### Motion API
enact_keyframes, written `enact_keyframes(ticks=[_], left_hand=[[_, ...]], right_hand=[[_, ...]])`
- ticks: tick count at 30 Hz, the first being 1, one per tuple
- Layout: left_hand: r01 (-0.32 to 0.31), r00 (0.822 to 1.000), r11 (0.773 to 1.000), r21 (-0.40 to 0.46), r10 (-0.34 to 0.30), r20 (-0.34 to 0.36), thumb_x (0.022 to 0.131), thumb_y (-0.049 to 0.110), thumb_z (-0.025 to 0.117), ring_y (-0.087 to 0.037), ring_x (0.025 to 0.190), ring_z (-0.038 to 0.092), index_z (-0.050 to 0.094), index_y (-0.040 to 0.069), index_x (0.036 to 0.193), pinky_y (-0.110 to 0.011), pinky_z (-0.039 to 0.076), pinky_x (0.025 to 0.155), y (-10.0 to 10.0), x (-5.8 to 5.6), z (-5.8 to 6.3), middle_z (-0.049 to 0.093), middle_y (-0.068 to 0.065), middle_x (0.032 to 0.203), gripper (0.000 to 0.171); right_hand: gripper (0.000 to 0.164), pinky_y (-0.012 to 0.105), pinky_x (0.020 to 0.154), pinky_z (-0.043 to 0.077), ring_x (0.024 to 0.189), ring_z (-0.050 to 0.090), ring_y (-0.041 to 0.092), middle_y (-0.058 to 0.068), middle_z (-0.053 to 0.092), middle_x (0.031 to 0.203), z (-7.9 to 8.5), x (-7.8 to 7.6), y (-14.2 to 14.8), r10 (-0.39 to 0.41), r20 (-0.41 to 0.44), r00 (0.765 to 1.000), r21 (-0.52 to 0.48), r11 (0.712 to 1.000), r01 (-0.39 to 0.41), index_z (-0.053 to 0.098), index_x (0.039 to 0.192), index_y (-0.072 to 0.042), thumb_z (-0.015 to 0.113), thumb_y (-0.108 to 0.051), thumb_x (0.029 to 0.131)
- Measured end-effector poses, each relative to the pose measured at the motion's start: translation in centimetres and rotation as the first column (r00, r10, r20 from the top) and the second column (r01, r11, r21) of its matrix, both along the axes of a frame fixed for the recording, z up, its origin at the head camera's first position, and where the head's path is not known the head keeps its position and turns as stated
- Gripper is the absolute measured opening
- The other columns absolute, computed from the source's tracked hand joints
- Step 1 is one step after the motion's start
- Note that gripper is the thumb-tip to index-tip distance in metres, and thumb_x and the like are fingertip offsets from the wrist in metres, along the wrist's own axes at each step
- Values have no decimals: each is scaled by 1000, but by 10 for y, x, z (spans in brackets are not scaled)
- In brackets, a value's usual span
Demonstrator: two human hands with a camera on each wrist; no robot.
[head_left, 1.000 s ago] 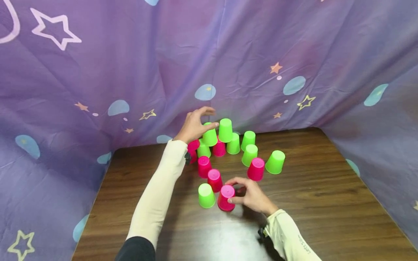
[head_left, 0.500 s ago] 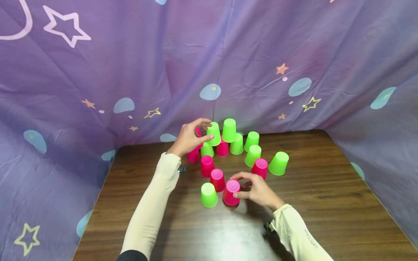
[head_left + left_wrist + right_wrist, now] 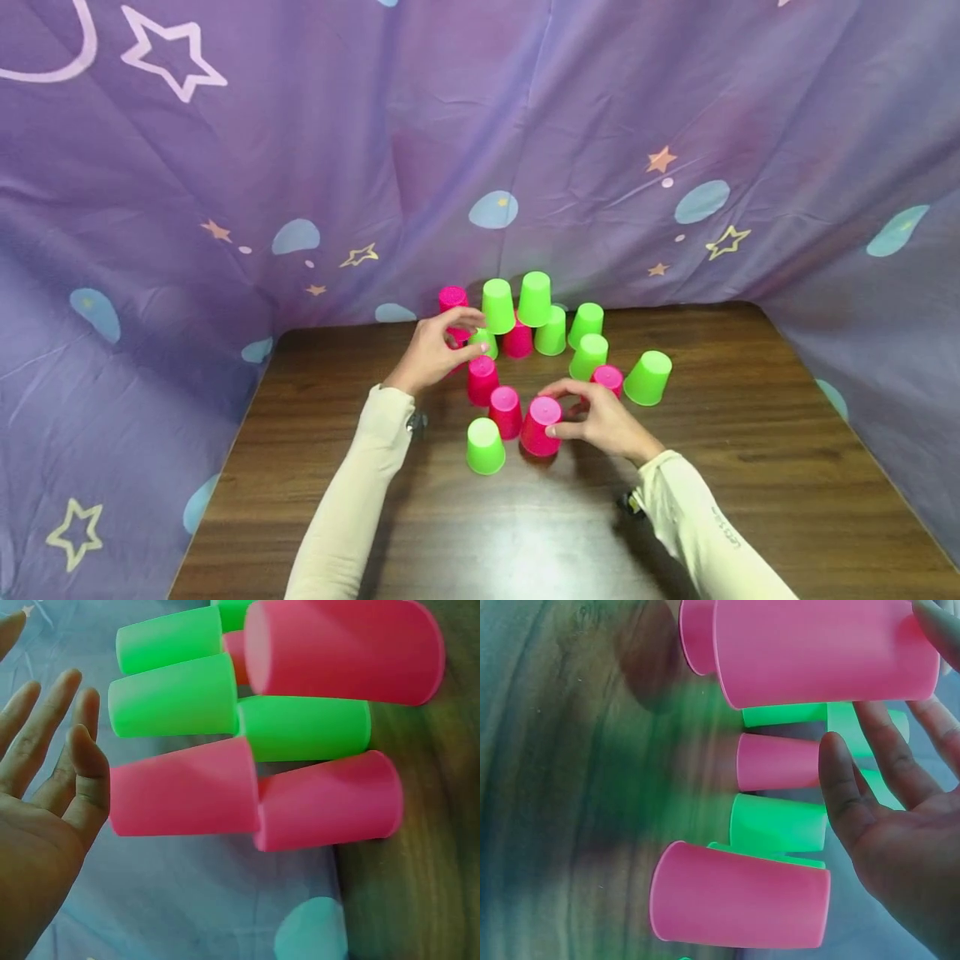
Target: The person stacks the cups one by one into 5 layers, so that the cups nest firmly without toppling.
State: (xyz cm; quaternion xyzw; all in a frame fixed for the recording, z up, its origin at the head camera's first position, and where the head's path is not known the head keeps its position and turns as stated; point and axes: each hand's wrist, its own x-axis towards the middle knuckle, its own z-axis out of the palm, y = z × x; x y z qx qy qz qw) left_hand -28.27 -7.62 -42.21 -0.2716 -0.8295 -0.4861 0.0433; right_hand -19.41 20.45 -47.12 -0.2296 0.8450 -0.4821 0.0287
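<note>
My right hand (image 3: pixel 609 427) pinches an upside-down pink cup (image 3: pixel 540 429) between thumb and fingers, just right of another pink cup (image 3: pixel 505 413). The held cup (image 3: pixel 817 652) fills the top of the right wrist view. Beyond it, my left hand (image 3: pixel 431 354) holds nothing, its fingers loosely bent in front of the stacked cups. Three cups form the upper tier there: a pink one (image 3: pixel 453 298), a green one (image 3: pixel 498 307) and another green one (image 3: pixel 535 298). In the left wrist view, the left hand (image 3: pixel 45 787) is beside the pink upper cup (image 3: pixel 184 791).
A green cup (image 3: pixel 486 447) stands nearest the front. Several cups, including a green one (image 3: pixel 648 379) and a pink one (image 3: pixel 607 381), stand right of the stack. The wooden table (image 3: pixel 750 467) meets a purple patterned curtain (image 3: pixel 600 125) behind the cups.
My left hand has drawn back from the upper tier, lower and nearer to me. My right hand has moved the pink cup away from me and slightly right. The head view has shifted a little.
</note>
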Motion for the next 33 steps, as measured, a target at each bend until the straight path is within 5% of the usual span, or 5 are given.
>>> enact_keyframes(ticks=[13,21,33], left_hand=[[37,994,999,15,-38,99,82,15,81,-37,98,71,69,2,115,-42,56,76,-13,31,-29,76,-19,106,37],[118,982,991,-56,-109,154,81,20,84,-23,92,71,71,10,108,-27,55,74,-21,49,-48,76,-13,103,32],[205,965,967,-152,-174,195,75,29,88,-13,93,69,71,17,110,-29,55,76,-27,64,-64,76,2,103,41]], right_hand=[[45,34,79,59,97,63,6,6,73,108,19,-16,0,30,-22,999,48,998,-29,68,118,-12,85,-12,76],[43,36,82,59,96,63,7,6,73,104,36,-30,7,8,-55,998,49,999,-6,70,116,-10,86,-12,76],[43,29,83,58,102,62,2,13,72,112,63,-63,24,-59,-40,997,20,998,60,70,118,-6,85,-11,78]])
